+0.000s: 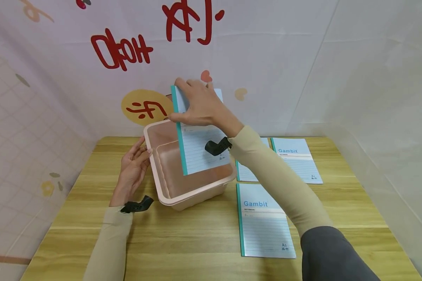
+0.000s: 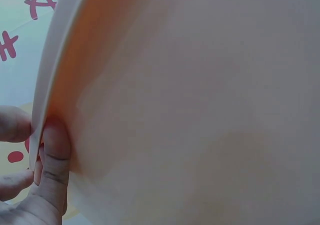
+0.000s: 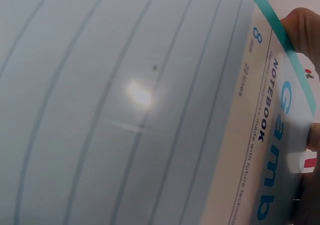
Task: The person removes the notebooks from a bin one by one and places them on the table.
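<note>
My right hand (image 1: 200,103) grips a notebook (image 1: 197,154) with a pale blue, lined cover and a teal spine, holding it tilted over a pink plastic bin (image 1: 200,190). Thumb and fingers hold its upper part, and the cover with its printed lettering fills much of the right wrist view. Part of the notebook overlaps the bin's opening in the head view. At the bin's left side, my left hand (image 1: 133,168) pinches the rim. The left wrist view has the bin's outer wall (image 2: 175,85) up close, with fingers on both sides of the rim.
Beside the bin on the wooden table (image 1: 183,242) lie more such notebooks: one in front (image 1: 265,230), one at the back right (image 1: 299,160), and another (image 1: 246,173) partly behind my right forearm. A white printed backdrop (image 1: 274,50) stands behind the table.
</note>
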The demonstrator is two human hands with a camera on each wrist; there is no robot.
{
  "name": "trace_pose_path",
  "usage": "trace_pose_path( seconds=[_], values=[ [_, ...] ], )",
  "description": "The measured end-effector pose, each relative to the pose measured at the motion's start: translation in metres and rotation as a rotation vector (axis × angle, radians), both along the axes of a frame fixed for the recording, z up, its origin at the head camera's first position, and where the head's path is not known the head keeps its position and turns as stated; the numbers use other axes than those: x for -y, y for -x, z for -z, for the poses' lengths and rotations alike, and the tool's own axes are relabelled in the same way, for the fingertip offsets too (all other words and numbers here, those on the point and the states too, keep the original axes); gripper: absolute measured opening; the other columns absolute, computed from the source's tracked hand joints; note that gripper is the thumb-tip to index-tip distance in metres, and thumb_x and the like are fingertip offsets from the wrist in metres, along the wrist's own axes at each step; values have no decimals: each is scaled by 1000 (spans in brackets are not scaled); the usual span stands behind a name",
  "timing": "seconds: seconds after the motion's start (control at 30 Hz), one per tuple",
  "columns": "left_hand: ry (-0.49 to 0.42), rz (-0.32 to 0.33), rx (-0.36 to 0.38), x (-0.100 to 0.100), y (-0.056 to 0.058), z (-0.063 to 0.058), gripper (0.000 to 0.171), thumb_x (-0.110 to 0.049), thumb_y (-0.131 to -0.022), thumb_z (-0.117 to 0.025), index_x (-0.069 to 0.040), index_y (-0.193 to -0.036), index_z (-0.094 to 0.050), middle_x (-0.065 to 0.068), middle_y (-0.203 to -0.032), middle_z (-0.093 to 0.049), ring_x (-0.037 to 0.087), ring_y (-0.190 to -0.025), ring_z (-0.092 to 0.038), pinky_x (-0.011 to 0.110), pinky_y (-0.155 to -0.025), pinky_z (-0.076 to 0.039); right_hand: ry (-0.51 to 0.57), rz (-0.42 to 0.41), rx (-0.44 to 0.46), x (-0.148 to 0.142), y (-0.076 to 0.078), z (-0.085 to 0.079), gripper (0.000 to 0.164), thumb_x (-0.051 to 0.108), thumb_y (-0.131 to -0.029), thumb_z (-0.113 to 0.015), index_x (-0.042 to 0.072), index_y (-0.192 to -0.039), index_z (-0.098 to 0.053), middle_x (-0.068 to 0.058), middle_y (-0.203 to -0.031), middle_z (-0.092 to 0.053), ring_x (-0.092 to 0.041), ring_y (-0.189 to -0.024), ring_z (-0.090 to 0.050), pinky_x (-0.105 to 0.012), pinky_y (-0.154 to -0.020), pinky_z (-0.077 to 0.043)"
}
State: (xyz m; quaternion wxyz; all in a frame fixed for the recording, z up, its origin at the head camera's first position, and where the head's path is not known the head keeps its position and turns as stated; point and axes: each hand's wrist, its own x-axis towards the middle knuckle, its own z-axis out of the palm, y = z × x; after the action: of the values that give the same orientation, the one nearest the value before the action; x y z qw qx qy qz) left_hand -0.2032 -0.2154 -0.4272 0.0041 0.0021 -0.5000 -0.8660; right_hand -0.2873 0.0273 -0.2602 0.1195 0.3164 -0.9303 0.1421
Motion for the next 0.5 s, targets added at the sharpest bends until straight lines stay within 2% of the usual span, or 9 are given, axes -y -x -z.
trace_pose_path(
  seconds=[0.13, 0.23, 0.37, 0.5],
  values=[
    [-5, 0, 4, 0, 1, 0, 75, 6, -98, -62, -8, -163, -26, 6, -115, -54, 9, -95, -64, 17, -85, -61, 10, 15, -8, -12, -2, -9, 73, 63, -81, -62, 23, -139, -45, -2, -115, -60, -18, -109, -53, -45, -92, -37],
    [-8, 4, 4, 1, 1, 1, 76, 5, -98, -62, -7, -163, -25, 6, -115, -54, 9, -94, -65, 17, -85, -61, 7, 30, 0, -23, -4, -14, 77, 64, -81, -62, 22, -142, -44, -5, -122, -58, -20, -114, -51, -44, -90, -35],
    [-13, 8, -2, 1, 2, 2, 76, 6, -98, -61, -7, -163, -24, 5, -114, -54, 8, -92, -65, 17, -84, -61, 12, 51, 11, -39, -6, -18, 82, 63, -82, -63, 20, -148, -41, -7, -138, -56, -25, -123, -50, -47, -95, -35],
    [-21, 1, -9, 1, 2, 2, 75, 7, -98, -61, -7, -163, -25, 7, -116, -54, 8, -94, -65, 17, -83, -61, 27, 68, 14, -58, -5, -16, 82, 62, -82, -65, 22, -150, -40, -7, -138, -57, -26, -124, -49, -49, -96, -34]
  ],
)
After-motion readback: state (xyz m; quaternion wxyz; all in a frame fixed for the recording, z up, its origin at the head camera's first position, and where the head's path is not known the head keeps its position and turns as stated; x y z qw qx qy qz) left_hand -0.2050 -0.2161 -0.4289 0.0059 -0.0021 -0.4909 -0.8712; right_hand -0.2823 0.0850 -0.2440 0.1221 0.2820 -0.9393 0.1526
